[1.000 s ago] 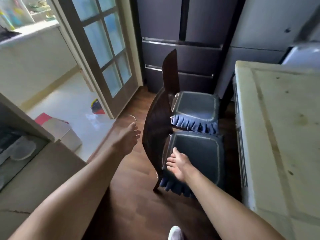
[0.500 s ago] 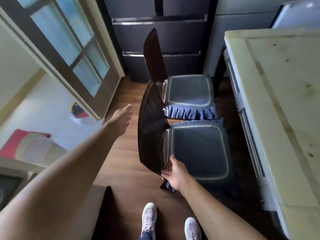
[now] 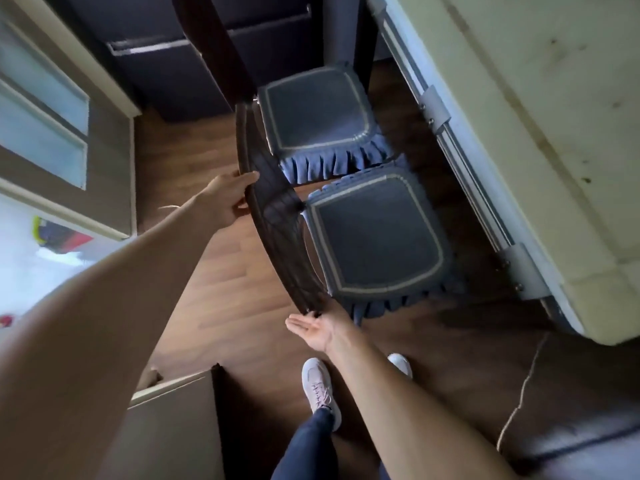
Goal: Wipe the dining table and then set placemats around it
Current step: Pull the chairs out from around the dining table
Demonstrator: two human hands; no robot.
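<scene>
Chair first, wiping later: my left hand [image 3: 228, 199] grips the top rail of the near chair [image 3: 377, 233], fingers curled over its dark back, while my right hand [image 3: 317, 329] lies open, palm up, at the back's near end. The dining bench [image 3: 536, 150] runs along the right, with no cloth or placemat in view. With only one hand holding, the chair could swing and knock the far chair [image 3: 315, 112] or the bench's edge, or its legs could scrape the wooden floor [image 3: 214, 289]
</scene>
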